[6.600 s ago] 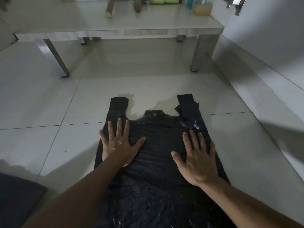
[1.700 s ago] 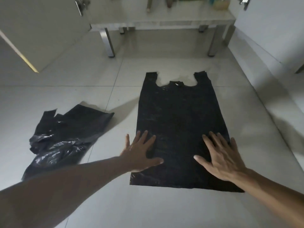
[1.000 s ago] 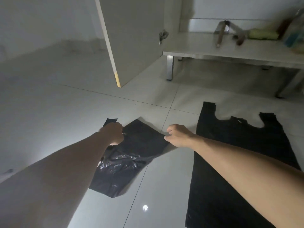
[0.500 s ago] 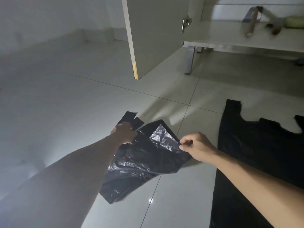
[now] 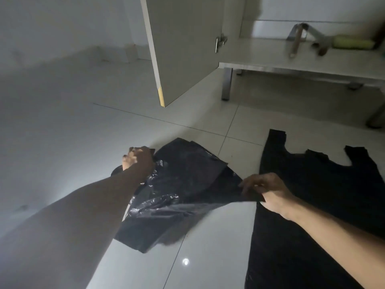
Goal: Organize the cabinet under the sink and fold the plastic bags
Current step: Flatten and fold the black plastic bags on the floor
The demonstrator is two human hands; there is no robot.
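On the floor (image 5: 62, 132), spreading a crumpled bag (image 5: 177, 188), both hands (left hand (image 5: 138, 160), right hand (image 5: 265, 191)) pinching its edges; next, laying flat beside the smoothed bag (image 5: 312, 205).

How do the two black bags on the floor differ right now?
The crumpled bag is wrinkled and partly lifted; the flat bag lies smoothed on the floor tiles. The left hand and right hand grip the crumpled bag's edges; neither grips the flat bag. Both are black plastic.
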